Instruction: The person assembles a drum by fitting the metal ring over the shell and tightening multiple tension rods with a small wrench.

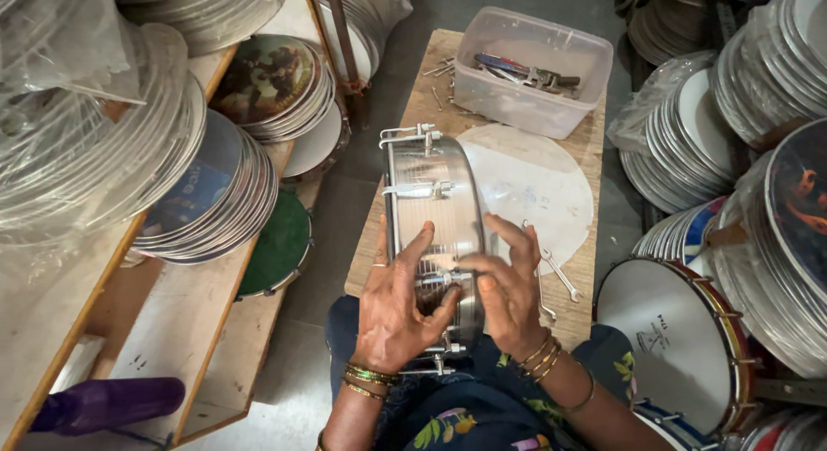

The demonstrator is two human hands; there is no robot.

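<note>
A clear plastic tub (532, 70) of tools stands at the table's (405, 244) far end; clear plastic bags (52, 37) wrap drumhead stacks on both sides.

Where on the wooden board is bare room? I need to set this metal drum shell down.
Bare strip on the wooden board left of the plastic tub, though screws lie there. The right side is crowded: round skin, spanner. Both hands hold the drum shell.
</note>
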